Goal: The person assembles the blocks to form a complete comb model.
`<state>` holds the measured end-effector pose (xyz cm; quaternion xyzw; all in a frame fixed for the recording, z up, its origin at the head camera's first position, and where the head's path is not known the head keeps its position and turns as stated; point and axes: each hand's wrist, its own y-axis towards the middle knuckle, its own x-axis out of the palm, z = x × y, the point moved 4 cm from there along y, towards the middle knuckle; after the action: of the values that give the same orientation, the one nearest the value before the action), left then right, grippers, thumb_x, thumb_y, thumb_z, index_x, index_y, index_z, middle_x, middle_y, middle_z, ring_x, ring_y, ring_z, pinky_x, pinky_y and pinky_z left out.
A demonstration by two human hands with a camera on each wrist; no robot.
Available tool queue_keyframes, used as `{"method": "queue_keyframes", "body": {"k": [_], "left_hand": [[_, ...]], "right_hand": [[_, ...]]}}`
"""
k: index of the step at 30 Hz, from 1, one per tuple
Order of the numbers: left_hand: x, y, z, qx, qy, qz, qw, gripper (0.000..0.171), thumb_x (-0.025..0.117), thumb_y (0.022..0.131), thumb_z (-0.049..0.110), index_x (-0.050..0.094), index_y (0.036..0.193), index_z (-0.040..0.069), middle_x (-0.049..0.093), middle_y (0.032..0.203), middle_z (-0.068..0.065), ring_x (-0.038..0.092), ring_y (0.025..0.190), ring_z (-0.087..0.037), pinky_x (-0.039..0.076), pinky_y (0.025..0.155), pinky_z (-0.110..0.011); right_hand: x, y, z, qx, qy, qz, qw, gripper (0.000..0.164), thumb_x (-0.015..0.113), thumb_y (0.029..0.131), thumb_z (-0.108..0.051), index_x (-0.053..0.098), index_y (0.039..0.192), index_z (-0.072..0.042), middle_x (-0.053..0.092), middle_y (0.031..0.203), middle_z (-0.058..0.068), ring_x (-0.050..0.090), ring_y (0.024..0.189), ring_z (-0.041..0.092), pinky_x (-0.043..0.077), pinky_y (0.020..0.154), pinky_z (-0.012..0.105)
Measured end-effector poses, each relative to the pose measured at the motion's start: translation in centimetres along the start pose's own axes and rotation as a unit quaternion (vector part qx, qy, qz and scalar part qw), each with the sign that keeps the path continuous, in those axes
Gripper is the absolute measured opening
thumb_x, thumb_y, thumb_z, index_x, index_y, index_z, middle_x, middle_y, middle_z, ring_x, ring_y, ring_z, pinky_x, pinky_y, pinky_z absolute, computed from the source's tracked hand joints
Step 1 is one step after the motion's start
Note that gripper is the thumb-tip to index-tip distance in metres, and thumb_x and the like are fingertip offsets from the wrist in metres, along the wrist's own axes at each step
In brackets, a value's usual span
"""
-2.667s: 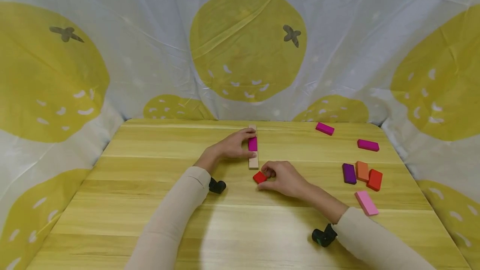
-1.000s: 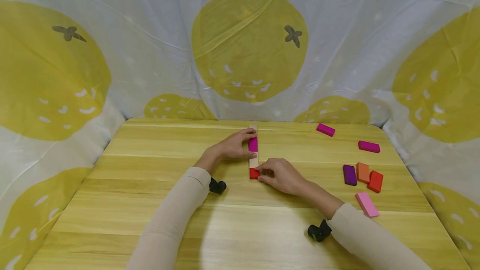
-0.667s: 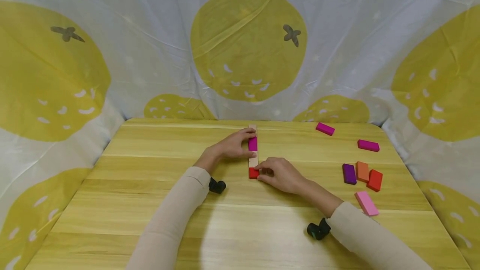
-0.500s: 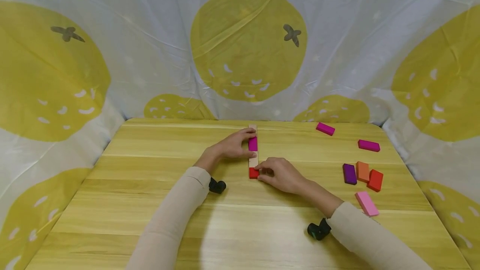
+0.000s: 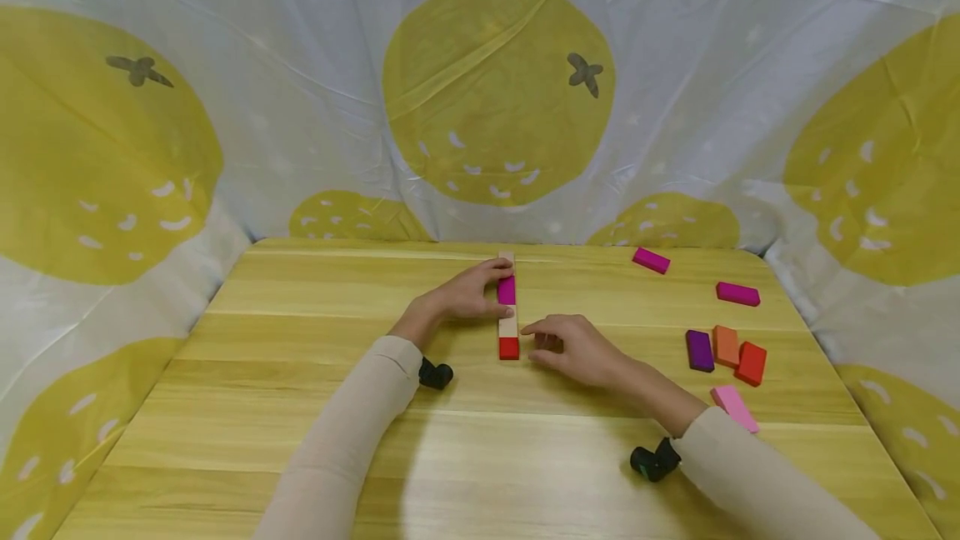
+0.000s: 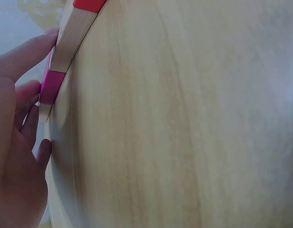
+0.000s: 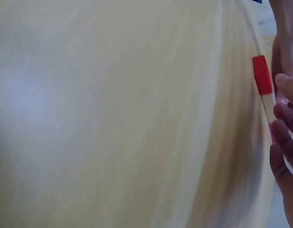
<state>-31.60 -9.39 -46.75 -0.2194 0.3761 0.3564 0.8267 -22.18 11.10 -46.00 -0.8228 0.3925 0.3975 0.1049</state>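
The red end block [image 5: 508, 348] lies flat on the table, closing the near end of a straight row. Beyond it, end to end, come the near pale block [image 5: 507, 327], the middle magenta block [image 5: 507, 291] and the far pale block [image 5: 507, 257]. In the left wrist view, the near pale block shows bare wood grain on its side.

The left hand [image 5: 461, 294] reaches over the row from the left with its fingers loosely extended; its thumb rests at the near pale block and a finger lies by the join between the far pale block and the magenta one. The right hand [image 5: 577, 348] is just beside the red end block, apart from it, its fingers loosely bent and gripping nothing.

To the right lie loose blocks: two magenta blocks [image 5: 651, 261] toward the back, then a purple block [image 5: 700, 351], an orange block [image 5: 725, 346] and a second red block [image 5: 751, 363] close together, and a pink block [image 5: 732, 405] partly hidden by the right sleeve [image 5: 757, 473].

A black device [image 5: 655, 461] at the right wrist bears a faint greenish mark, too small to read. Around the wood-grained table [image 5: 187, 440] hangs pale cloth [image 5: 315, 65] printed with large yellow fruit.
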Motion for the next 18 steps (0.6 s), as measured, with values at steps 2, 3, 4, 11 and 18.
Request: {"method": "queue_keyframes", "body": {"k": [2, 3, 4, 11, 18], "left_hand": [[0.0, 0.0, 0.0, -0.001, -0.001, 0.001, 1.0000, 0.080, 0.078, 0.093, 0.035, 0.043, 0.157, 0.002, 0.031, 0.166, -0.006, 0.023, 0.153, -0.027, 0.023, 0.123, -0.040], [0.0, 0.0, 0.0, -0.002, -0.001, 0.001, 1.0000, 0.080, 0.077, 0.094, 0.035, 0.043, 0.157, 0.002, 0.031, 0.166, -0.006, 0.023, 0.153, -0.027, 0.022, 0.123, -0.040], [0.0, 0.0, 0.0, -0.001, 0.000, 0.002, 1.0000, 0.080, 0.077, 0.094, 0.035, 0.042, 0.157, 0.002, 0.031, 0.166, -0.006, 0.023, 0.153, -0.027, 0.022, 0.123, -0.041], [0.0, 0.1, -0.1, 0.006, -0.006, -0.001, 1.0000, 0.081, 0.078, 0.094, 0.034, 0.041, 0.158, 0.001, 0.030, 0.166, -0.009, 0.023, 0.153, -0.029, 0.022, 0.123, -0.041], [0.1, 0.2, -0.2, 0.012, -0.002, 0.002, 0.9999, 0.080, 0.078, 0.094, 0.033, 0.041, 0.157, 0.001, 0.030, 0.166, -0.010, 0.022, 0.154, -0.029, 0.020, 0.123, -0.040]], "right_hand": [[-0.7, -0.5, 0.1, 0.001, -0.003, 0.002, 1.000, 0.033, 0.078, 0.095, -0.016, 0.073, 0.126, -0.005, 0.066, 0.094, -0.010, 0.062, 0.085, 0.008, 0.056, 0.077, 0.030], [-1.1, -0.8, 0.2, 0.001, -0.006, 0.004, 1.000, 0.033, 0.079, 0.095, -0.015, 0.073, 0.125, -0.005, 0.066, 0.094, -0.010, 0.062, 0.085, 0.009, 0.056, 0.077, 0.031], [-1.5, -1.0, 0.3, 0.000, -0.008, 0.006, 1.000, 0.032, 0.079, 0.094, -0.015, 0.073, 0.124, -0.004, 0.066, 0.094, -0.010, 0.062, 0.085, 0.009, 0.057, 0.076, 0.031], [-3.4, -3.2, 1.5, 0.016, -0.016, 0.008, 1.000, 0.029, 0.078, 0.094, -0.014, 0.075, 0.121, -0.005, 0.066, 0.094, -0.012, 0.062, 0.085, 0.008, 0.057, 0.077, 0.031], [-4.9, -5.5, 2.7, 0.024, -0.028, 0.015, 0.999, 0.027, 0.078, 0.095, -0.016, 0.075, 0.120, -0.006, 0.067, 0.095, -0.013, 0.063, 0.086, 0.007, 0.058, 0.077, 0.032]]}}
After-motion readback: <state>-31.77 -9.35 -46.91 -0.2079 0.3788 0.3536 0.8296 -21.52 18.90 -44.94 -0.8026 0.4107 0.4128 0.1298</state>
